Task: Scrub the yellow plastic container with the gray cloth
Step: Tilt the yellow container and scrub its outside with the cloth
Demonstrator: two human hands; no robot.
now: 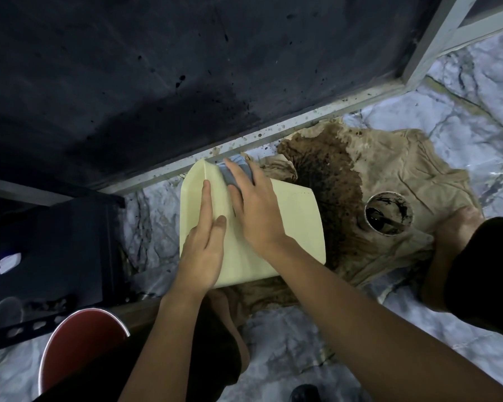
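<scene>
I saw my left hand [205,242] lying flat, fingers straight, on the pale yellow plastic container [291,227] resting on a stained tan rag [404,163], while my right hand [251,198] pressed the gray cloth [230,174] with extended fingers onto its far edge.

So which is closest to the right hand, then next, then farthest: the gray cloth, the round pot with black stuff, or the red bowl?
Measured from the right hand in the head view:
1. Gray cloth: directly under its fingers, on the far end of the yellow container.
2. Round pot of black stuff: off to its right, on the stained brown rag.
3. Red bowl: farthest, at the lower left near the person.
</scene>
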